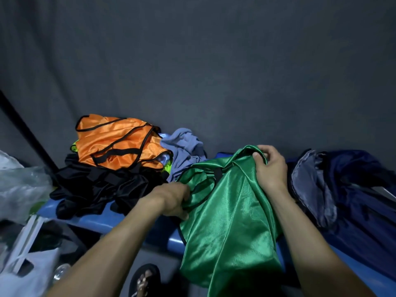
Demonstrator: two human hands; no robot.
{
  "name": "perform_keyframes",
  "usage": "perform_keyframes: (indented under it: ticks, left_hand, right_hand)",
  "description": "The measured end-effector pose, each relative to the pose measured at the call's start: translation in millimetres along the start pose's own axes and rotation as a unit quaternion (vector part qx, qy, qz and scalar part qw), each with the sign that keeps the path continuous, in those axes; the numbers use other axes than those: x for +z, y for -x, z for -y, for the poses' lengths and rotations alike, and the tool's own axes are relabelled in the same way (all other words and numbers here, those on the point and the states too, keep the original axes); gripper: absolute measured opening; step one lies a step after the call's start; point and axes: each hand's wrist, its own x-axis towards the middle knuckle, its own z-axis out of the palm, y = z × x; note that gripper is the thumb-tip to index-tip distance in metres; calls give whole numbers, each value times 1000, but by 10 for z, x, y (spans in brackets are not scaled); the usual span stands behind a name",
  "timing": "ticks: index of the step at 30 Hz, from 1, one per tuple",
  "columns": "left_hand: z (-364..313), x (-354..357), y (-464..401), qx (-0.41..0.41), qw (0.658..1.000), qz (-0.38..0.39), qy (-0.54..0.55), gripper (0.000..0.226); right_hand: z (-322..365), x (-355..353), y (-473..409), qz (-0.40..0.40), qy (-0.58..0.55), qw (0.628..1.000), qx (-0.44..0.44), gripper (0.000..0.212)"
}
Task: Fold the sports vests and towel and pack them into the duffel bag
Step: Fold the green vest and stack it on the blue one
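A shiny green vest hangs over the front edge of the blue bench. My left hand grips its left edge near the black trim. My right hand pinches its top right corner. Behind on the left lies a pile: an orange vest on top of black vests, with a bit of yellow-green vest showing. A crumpled grey-blue towel lies beside the pile. The navy duffel bag sits slumped at the right with its grey lining showing.
Clear plastic bags and a white bag crowd the left side. A sandalled foot shows on the floor below the bench. A dark grey cloth backdrop rises right behind the bench.
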Motion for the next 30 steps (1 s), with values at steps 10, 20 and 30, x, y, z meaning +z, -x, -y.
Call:
perform_keyframes:
  ticks: [10,20,30]
  left_hand:
    - [213,6,-108,18,902,-190,387,22]
    - [280,-61,-118,88,877,-259,396,39]
    - [88,-191,51,116,753,-240,601,14]
  right_hand:
    - [432,335,700,473,225,816,-244,22]
    - [199,247,674,500,307,797,-141,70]
    - [236,379,679,390,221,866,-222,13]
